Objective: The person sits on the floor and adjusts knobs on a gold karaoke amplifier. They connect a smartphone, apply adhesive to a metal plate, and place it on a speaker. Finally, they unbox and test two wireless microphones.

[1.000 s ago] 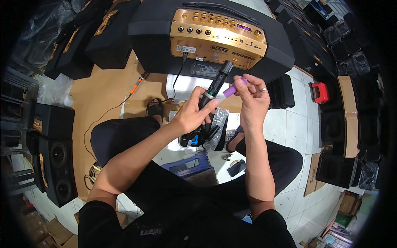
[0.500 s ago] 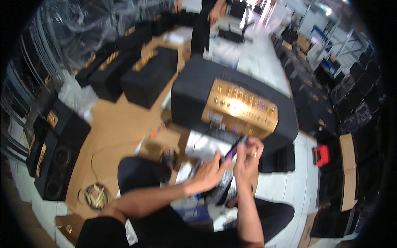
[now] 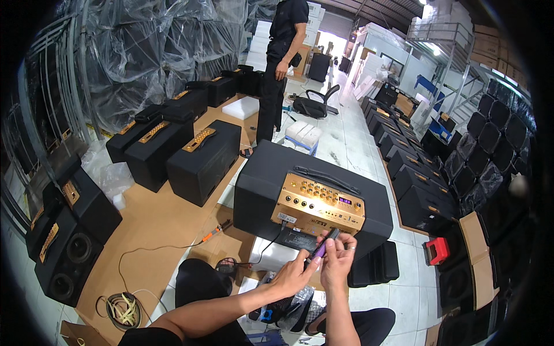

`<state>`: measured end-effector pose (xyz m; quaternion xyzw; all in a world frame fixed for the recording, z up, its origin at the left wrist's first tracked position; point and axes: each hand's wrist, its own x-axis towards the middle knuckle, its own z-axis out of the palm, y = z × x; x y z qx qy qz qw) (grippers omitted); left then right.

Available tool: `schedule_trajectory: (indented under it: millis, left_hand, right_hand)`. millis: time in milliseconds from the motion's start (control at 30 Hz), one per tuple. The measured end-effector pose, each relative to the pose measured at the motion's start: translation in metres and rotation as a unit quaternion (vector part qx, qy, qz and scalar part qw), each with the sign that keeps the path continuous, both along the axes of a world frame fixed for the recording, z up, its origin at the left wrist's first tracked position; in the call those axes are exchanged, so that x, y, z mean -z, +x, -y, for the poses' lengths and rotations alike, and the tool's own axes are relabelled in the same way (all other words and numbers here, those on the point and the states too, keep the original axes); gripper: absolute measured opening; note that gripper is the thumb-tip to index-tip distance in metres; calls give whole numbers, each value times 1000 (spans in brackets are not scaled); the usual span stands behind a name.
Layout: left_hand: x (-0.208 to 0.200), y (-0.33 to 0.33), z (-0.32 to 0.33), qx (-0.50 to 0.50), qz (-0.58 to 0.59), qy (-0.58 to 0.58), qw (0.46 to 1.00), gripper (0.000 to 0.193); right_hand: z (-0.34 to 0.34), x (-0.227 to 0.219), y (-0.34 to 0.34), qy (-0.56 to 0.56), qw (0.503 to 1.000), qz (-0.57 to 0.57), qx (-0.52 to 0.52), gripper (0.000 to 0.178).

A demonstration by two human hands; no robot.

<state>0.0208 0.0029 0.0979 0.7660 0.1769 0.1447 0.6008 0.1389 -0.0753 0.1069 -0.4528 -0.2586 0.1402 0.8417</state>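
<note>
Both hands meet in front of a big black speaker (image 3: 259, 173). My left hand (image 3: 293, 278) grips the lower end of a slim black-and-purple rod-shaped thing (image 3: 321, 250), its kind not clear. My right hand (image 3: 337, 264), a ring on one finger, pinches the same thing nearer its dark upper end. Just beyond the fingers is the speaker's gold control panel (image 3: 322, 203), with knobs, round sockets and a small lit display. A black handle (image 3: 326, 180) lies along the speaker's top, and a black cable (image 3: 271, 243) runs into the panel's lower left.
Black speakers with gold panels (image 3: 203, 167) stand on cardboard at left; more line the right side (image 3: 424, 196). Plastic-wrapped items (image 3: 297, 308) lie between my legs. An orange-handled tool (image 3: 214, 232) trails a cord. A person (image 3: 280, 63) stands beyond. A red box (image 3: 437, 251) sits right.
My view has tilted up, bringing more of the far hall and the standing person into sight. Both hands keep hold of the purple thing before the panel.
</note>
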Motion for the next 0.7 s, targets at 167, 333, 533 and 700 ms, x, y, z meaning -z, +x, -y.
schedule_trajectory:
  millis: [167, 333, 533, 700]
  left_hand:
    - [-30, -3, -27, 137, 61, 137, 979, 54]
    - [-26, 6, -41, 67, 201, 345, 914, 39]
    - [-54, 9, -45, 0, 267, 475, 838, 50]
    - [-36, 14, -60, 60, 254, -29, 965, 64]
  right_hand:
    - [39, -80, 1, 26, 994, 108, 21, 61]
    - [81, -91, 53, -28, 960, 100, -261, 65]
    - [65, -26, 6, -255, 887, -66, -380, 53]
    - [49, -23, 1, -308, 902, 13, -301, 46]
